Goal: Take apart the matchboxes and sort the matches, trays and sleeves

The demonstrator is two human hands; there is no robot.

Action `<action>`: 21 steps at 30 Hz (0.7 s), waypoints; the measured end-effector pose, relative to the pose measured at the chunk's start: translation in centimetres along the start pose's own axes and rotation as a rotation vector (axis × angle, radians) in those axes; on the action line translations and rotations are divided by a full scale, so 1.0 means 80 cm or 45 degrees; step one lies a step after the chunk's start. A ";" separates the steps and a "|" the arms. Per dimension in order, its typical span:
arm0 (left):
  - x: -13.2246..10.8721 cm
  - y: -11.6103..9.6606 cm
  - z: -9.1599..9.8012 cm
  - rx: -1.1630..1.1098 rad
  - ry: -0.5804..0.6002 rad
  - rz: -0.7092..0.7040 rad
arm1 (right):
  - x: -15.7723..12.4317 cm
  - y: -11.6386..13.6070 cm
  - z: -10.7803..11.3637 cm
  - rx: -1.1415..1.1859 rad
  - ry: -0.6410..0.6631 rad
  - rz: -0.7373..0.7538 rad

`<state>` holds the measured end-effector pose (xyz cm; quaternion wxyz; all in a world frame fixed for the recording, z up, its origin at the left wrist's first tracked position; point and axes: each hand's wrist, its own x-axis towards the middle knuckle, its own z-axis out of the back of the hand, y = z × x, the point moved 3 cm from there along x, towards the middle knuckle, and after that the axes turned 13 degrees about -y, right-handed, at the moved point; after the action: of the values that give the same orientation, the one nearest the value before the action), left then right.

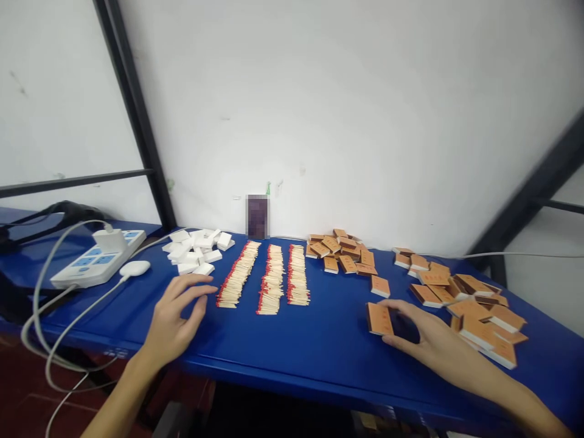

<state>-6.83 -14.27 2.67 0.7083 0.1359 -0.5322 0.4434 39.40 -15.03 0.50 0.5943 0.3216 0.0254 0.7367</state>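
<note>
An orange cardboard matchbox sits right of centre in the lower half of the frame, gripped by the right hand, its index finger at the far end and its thumb at the near end. Whether the box touches the table cannot be told for sure from this angle. A single loose matchbox lies just beyond it; a jumbled matchbox heap spreads to the right, and a smaller matchbox pile sits farther back, near the wall. The held box's long axis runs roughly up and down the frame, its printed face up and a dark side strip facing left.

Left of centre, three rows of wooden matches stretch away, red heads mostly leftward. The left hand, loosely curled and holding nothing, hovers beside the leftmost row. Behind it lie small white rectangular boxes; at far left, a white plastic power strip rests on the smooth blue tabletop.
</note>
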 end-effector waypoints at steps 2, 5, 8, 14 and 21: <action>-0.003 -0.028 -0.004 -0.110 0.045 -0.027 | 0.010 0.017 -0.005 0.231 -0.026 -0.067; -0.008 -0.076 -0.022 -0.259 0.210 -0.085 | 0.024 0.058 -0.021 0.704 -0.007 -0.127; -0.008 -0.113 -0.049 -0.286 0.323 -0.083 | 0.039 0.098 -0.049 1.113 0.109 -0.296; 0.003 -0.138 -0.116 -0.226 0.415 0.045 | 0.060 0.140 -0.098 1.609 0.239 -0.577; 0.004 -0.133 -0.140 -0.225 0.219 0.138 | 0.060 0.151 -0.113 1.725 0.152 -0.560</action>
<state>8.52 -12.78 1.46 0.7355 0.0057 -0.5132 0.4423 24.04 -11.11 0.52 0.3962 0.5665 0.5743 0.4385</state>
